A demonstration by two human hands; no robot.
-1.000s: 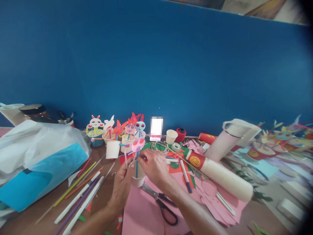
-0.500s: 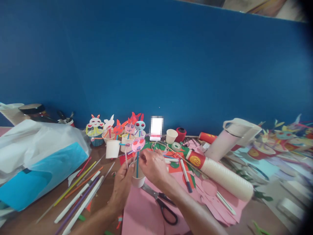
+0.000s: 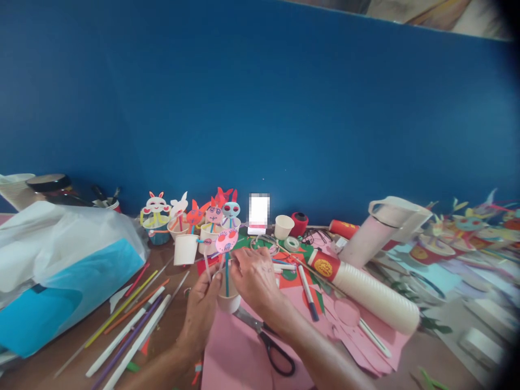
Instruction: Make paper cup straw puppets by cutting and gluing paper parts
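A pink paper face (image 3: 226,240) with red eyes stands on a blue straw (image 3: 227,279) that rises from a white paper cup (image 3: 228,304). My left hand (image 3: 202,303) is closed at the cup's left side, thumb and fingers pinching a pale straw (image 3: 207,265). From the right, my right hand (image 3: 252,275) reaches in with bent fingers pressed together just beside the blue straw. Whatever its fingertips grip is hidden. Black-handled scissors (image 3: 276,352) lie on pink paper (image 3: 235,357) below the hands.
Behind stand several cups with paper animal faces (image 3: 213,215). Loose straws and pens (image 3: 125,327) lie left, beside a blue-and-white plastic bag (image 3: 77,287). To the right are a cup stack (image 3: 377,298), a white jug (image 3: 374,233), a marker (image 3: 309,292) and tape (image 3: 291,244).
The pink face has tilted and shifted slightly left and down. Both hands stay close around the cup, with the right fingers still beside the straw.
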